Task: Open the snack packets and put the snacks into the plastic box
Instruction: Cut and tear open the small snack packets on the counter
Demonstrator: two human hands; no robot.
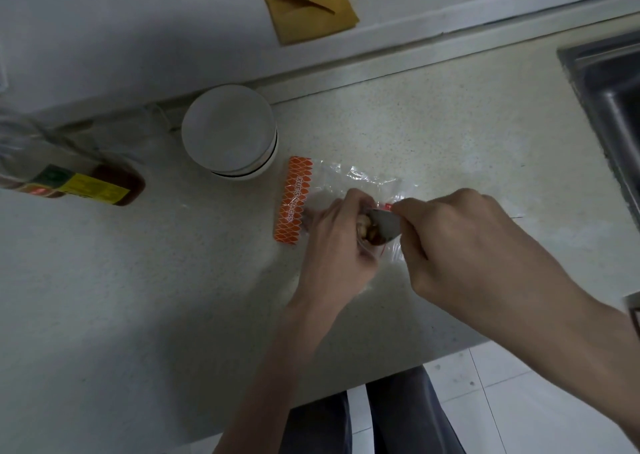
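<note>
Silver snack packet (382,223) pinched between both hands' fingers (398,208).

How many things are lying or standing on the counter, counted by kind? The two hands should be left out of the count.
Clear bag with orange header: 1
Small snack packet, held by left hand and right hand: 1
Stack of white bowls: 1 (number of bowls unclear)
Bottle lying on its side: 1
Total: 4

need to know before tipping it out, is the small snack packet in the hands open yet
Open: the small snack packet gapes between left hand and right hand, brown snacks showing.
</note>
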